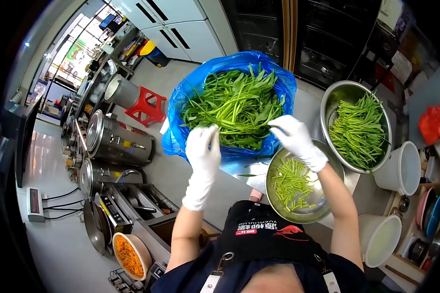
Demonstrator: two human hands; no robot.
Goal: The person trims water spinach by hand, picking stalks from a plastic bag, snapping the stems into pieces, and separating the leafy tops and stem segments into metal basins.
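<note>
Long leafy green stems, which look like water spinach (234, 105), heap up in a large blue plastic bag (173, 134) in front of me. My left hand (203, 149), in a white glove, is at the bag's near left edge with its fingers curled closed; what they grip is hidden. At the near right edge is my right hand (296, 139), also gloved, its fingertips drawn together against the greens. I cannot make out what is between them. Below my right forearm, a metal basin (273, 200) holds short cut green stem pieces (293, 183).
A larger steel bowl (327, 93) of trimmed leafy greens stands at right. White buckets (401, 168) are beside it. Left are a red stool (149, 107), steel pots (115, 141) and a tub (144, 251) of orange shreds. Dark glass-door cabinets (337, 44) stand behind the bag.
</note>
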